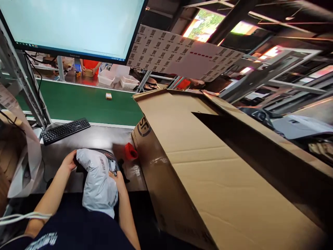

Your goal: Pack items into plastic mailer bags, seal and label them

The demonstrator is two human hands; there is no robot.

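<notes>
So both hands are on the white plastic bag (96, 184) here: left hand (69, 161) has its fingers gripping the upper left corner, right hand (118, 179) has its fingers grasping the right side. Bag's right up against the dark shirt (88, 231), at the near edge of the bench (102, 135), with a big cardboard box (189, 146) off to the right.

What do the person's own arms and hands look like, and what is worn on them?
The left hand and right hand show no gloves. Both forearms are bare, with no watch or bracelet visible. White cables cross the left arm near the elbow. The shirt is dark navy, with white lettering, too blurred to read.
</notes>
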